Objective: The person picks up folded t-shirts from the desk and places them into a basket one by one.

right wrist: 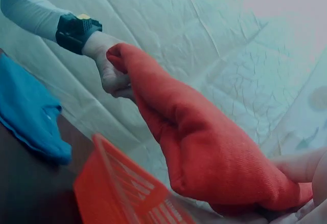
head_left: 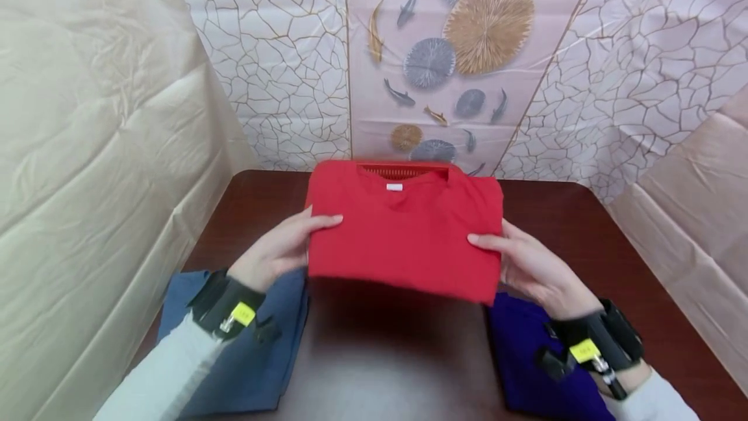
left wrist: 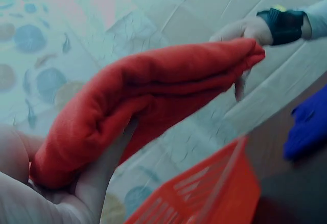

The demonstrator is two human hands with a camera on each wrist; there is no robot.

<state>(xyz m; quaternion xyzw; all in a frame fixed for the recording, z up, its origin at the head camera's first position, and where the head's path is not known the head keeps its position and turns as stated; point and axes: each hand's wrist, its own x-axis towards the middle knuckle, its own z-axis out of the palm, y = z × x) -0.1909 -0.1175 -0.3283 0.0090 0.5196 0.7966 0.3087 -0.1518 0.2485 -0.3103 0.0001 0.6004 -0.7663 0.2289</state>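
Observation:
A folded red T-shirt (head_left: 403, 239) with a small white neck label is held up in front of the person. My left hand (head_left: 280, 242) grips its left side, thumb on top and fingers underneath. At the opposite side my right hand (head_left: 534, 271) pinches the shirt the same way. Both wrist views show the folded layers along the shirt's edge, lifted off the table. Below and behind it is a red slatted plastic basket (left wrist: 242, 188), mostly hidden by the shirt in the head view.
A folded grey-blue garment (head_left: 251, 362) lies on the brown table (head_left: 555, 213) at the left, under the left forearm. On the right lies a folded dark blue garment (head_left: 526, 349). Patterned cloth (head_left: 292, 51) hangs behind the table, with plain cream cloth (head_left: 99, 148) along the sides.

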